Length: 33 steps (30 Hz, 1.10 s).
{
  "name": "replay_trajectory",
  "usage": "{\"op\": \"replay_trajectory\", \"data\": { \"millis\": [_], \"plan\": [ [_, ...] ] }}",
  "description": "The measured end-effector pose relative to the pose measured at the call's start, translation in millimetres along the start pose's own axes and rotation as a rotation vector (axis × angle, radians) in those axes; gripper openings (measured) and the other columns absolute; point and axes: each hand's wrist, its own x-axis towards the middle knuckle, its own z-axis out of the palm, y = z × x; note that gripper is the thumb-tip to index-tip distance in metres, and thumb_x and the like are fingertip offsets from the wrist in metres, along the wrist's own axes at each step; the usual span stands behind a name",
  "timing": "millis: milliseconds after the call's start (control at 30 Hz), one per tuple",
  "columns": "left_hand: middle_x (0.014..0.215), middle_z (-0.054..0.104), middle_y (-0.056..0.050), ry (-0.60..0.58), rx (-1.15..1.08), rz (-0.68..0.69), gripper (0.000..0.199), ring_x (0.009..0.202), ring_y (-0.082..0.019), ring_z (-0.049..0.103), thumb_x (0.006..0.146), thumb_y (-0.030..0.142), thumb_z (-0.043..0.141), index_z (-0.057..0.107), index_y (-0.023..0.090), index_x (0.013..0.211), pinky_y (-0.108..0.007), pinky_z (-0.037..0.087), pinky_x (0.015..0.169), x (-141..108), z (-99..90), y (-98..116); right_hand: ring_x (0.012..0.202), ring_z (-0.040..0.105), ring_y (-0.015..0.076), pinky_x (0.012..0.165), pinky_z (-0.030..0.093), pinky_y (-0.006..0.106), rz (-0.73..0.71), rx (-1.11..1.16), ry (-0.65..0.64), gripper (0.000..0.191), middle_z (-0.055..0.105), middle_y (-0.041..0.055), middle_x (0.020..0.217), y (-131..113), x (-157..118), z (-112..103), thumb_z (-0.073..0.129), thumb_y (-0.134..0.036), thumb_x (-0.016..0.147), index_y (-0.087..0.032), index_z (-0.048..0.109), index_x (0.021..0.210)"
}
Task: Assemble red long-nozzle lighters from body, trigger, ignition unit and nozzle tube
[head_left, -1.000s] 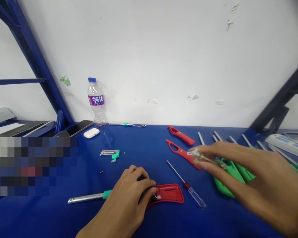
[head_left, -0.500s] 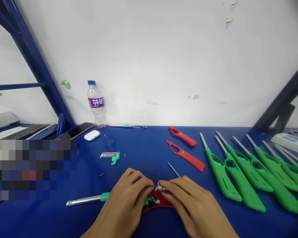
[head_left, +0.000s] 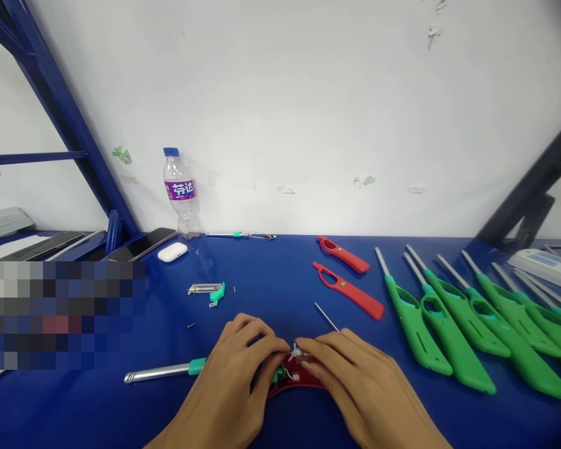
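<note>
Between my hands lies a red lighter half-shell [head_left: 303,381], with green inner parts and thin white wires in it. From it a metal barrel [head_left: 161,373] with a green collar sticks out to the left. My left hand [head_left: 243,368] lies over the shell, thumb and forefinger pinched near its middle; what is between their tips is hidden. In my right hand [head_left: 355,374], thumb and fingers grip a small clear gas tank [head_left: 300,353] with a metal end, held just above the shell. The fingers cover most of it.
Several green lighters [head_left: 462,324] lie at the right. Behind my hands are two red half-shells [head_left: 355,296] and a thin metal rod [head_left: 326,317]. A tank with a green trigger [head_left: 208,290], a screw [head_left: 191,325], a phone [head_left: 144,244], a white case [head_left: 172,252] and a bottle [head_left: 181,193] stand or lie left.
The gas tank in my right fingers has shifted slightly left, its metal end nearer my left fingertips. Otherwise the hands keep nearly the same pose; the whole view has moved a little.
</note>
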Motion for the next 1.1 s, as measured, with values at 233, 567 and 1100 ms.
{"op": "replay_trajectory", "data": {
  "millis": [233,567,1100],
  "plan": [
    [0.094,0.063,-0.001,0.002,-0.018,0.0,0.025,0.09,-0.019,0.053,0.098,0.012,0.048,0.066,0.026,0.107,-0.033,0.047,0.078,0.3,-0.2,0.5,0.084,0.069,0.0192,0.076,0.058,0.031,-0.004,-0.004,0.011,0.032,0.074,0.0024,0.102,0.0,-0.5,-2.2,0.038,-0.026,0.104,-0.025,0.065,0.119],
    [0.094,0.062,-0.002,0.007,-0.004,0.027,0.023,0.09,-0.019,0.053,0.098,0.011,0.046,0.065,0.023,0.102,-0.033,0.047,0.079,-1.7,1.3,-0.3,0.082,0.069,0.0185,0.073,0.058,0.029,-0.012,0.006,-0.002,0.031,0.074,0.0026,0.1,0.6,-0.6,-2.9,0.04,-0.027,0.103,-0.026,0.065,0.123],
    [0.092,0.061,-0.004,0.036,0.021,0.105,0.027,0.087,-0.018,0.052,0.098,0.006,0.041,0.064,0.019,0.097,-0.031,0.047,0.076,-1.5,3.3,1.6,0.081,0.066,0.0174,0.073,0.056,0.029,-0.033,0.044,-0.05,0.033,0.072,0.0072,0.1,-1.9,-2.5,-6.0,0.042,-0.021,0.102,-0.021,0.065,0.126]
  ]
}}
